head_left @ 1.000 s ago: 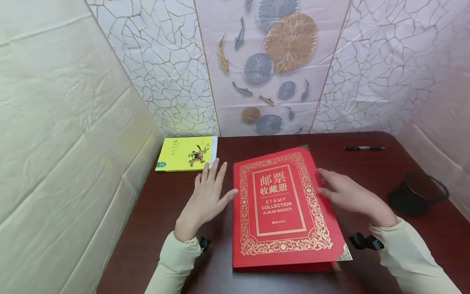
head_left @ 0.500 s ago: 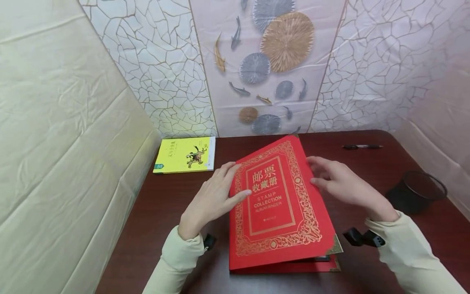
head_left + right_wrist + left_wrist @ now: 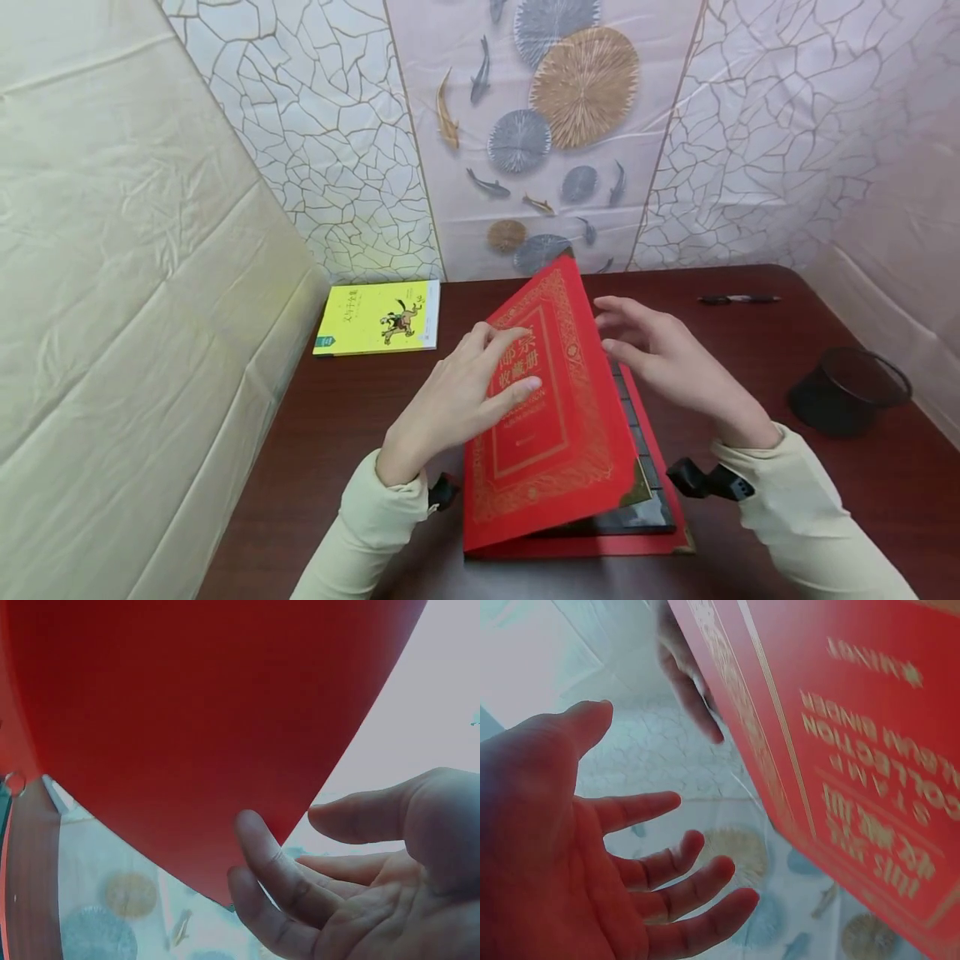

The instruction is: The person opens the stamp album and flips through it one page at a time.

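Note:
A red stamp album (image 3: 555, 417) with gold lettering lies on the table, its front cover raised at a slant. Dark pages (image 3: 637, 521) show beneath the cover. My right hand (image 3: 675, 367) holds the cover by its free right edge; in the right wrist view, the fingers (image 3: 289, 889) overlap the plain red inner face (image 3: 195, 735) and the thumb lies right at the edge. My left hand (image 3: 465, 392) hovers on the outer side of the cover, fingers spread and slightly bent, holding nothing. The left wrist view shows its palm (image 3: 547, 855) beside the printed cover (image 3: 840, 750).
A yellow book (image 3: 378, 317) lies at the back left of the dark wooden table (image 3: 330, 467). On the right stand a black mesh cup (image 3: 843, 396) and, farther back, a black pen (image 3: 738, 298). Fabric walls (image 3: 150, 292) enclose the table on the sides and back.
The album's cover has risen and tipped left, uncovering dark pages. My right hand has moved left and up with its edge, while my left hand has shifted right, in front of the cover.

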Action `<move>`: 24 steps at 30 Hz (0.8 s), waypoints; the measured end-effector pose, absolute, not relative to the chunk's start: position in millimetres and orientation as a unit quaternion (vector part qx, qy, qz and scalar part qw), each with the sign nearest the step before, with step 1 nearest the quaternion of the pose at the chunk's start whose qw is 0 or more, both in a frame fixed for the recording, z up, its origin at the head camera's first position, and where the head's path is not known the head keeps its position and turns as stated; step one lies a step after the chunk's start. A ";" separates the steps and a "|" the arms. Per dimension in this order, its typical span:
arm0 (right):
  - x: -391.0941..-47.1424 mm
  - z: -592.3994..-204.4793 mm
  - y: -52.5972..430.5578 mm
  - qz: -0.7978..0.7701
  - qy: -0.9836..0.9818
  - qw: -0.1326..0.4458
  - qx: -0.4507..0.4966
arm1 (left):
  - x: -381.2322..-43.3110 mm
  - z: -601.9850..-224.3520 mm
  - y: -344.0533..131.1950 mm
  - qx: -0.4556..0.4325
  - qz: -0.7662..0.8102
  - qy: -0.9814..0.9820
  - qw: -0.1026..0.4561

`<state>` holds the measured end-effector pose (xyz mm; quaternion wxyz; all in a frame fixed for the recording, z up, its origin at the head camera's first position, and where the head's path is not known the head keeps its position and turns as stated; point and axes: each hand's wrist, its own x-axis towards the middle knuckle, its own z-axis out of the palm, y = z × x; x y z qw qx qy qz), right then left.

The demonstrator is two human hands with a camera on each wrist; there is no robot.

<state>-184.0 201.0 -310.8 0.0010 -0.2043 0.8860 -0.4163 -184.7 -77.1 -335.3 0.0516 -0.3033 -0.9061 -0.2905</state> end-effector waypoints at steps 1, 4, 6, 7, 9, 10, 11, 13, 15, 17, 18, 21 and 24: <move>-183.8 -310.3 198.9 -0.422 0.882 -0.002 -0.207 | -183.7 -333.5 -76.0 -0.310 -0.295 -0.903 0.046; -183.6 -309.4 193.0 -0.440 0.872 -0.004 -0.214 | -181.0 -328.4 -72.6 -0.326 -0.310 -0.892 0.032; -183.7 -309.1 189.4 -0.450 0.865 -0.004 -0.220 | -179.6 -324.8 -69.9 -0.332 -0.317 -0.888 0.026; -183.8 -309.0 187.7 -0.453 0.863 -0.005 -0.224 | -179.1 -323.0 -68.5 -0.331 -0.321 -0.887 0.025; -184.0 -308.8 183.9 -0.462 0.856 -0.006 -0.231 | -178.0 -319.7 -65.5 -0.323 -0.325 -0.888 0.020; -184.5 -308.7 181.7 -0.465 0.854 -0.006 -0.235 | -177.6 -317.9 -64.2 -0.316 -0.326 -0.891 0.018; -184.9 -308.7 179.5 -0.468 0.851 -0.006 -0.238 | -177.5 -316.4 -63.0 -0.308 -0.324 -0.894 0.017; -185.7 -309.2 175.2 -0.473 0.847 -0.003 -0.245 | -177.0 -313.8 -61.4 -0.291 -0.320 -0.901 0.011; -186.8 -310.5 170.5 -0.475 0.843 0.001 -0.253 | -176.7 -311.8 -60.6 -0.278 -0.316 -0.907 0.003; -187.6 -312.7 166.8 -0.477 0.839 0.006 -0.261 | -176.1 -310.8 -61.0 -0.268 -0.314 -0.911 -0.006; -187.9 -313.9 165.1 -0.477 0.838 0.007 -0.266 | -175.7 -310.6 -61.3 -0.264 -0.316 -0.911 -0.011; -188.7 -317.3 161.2 -0.480 0.832 0.007 -0.278 | -174.6 -310.8 -62.3 -0.254 -0.319 -0.913 -0.021; -189.5 -320.0 157.7 -0.479 0.829 0.007 -0.288 | -173.4 -310.8 -63.4 -0.250 -0.322 -0.913 -0.023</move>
